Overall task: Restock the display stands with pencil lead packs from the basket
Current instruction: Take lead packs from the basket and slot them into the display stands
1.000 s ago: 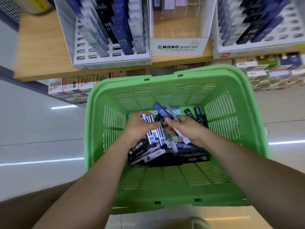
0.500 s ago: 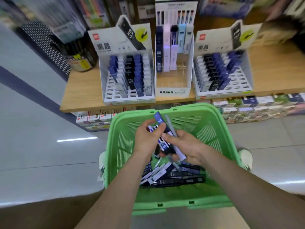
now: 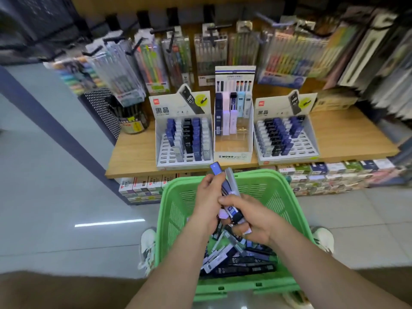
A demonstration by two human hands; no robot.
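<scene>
While two hands (image 3: 207, 197) (image 3: 256, 224) grip packs (image 3: 225, 181), three stands (image 3: 169, 108) (image 3: 233, 156) (image 3: 287, 162) line one shelf (image 3: 133, 157).

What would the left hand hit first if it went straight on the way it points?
Likely the front of the MONO stand. The left hand, gripping packs, sits above the basket rim, so it probably clears that, though depth is unclear.

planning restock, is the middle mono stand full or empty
Partly filled: MONO stand holds packs only at the back; front slots are bare.
</scene>
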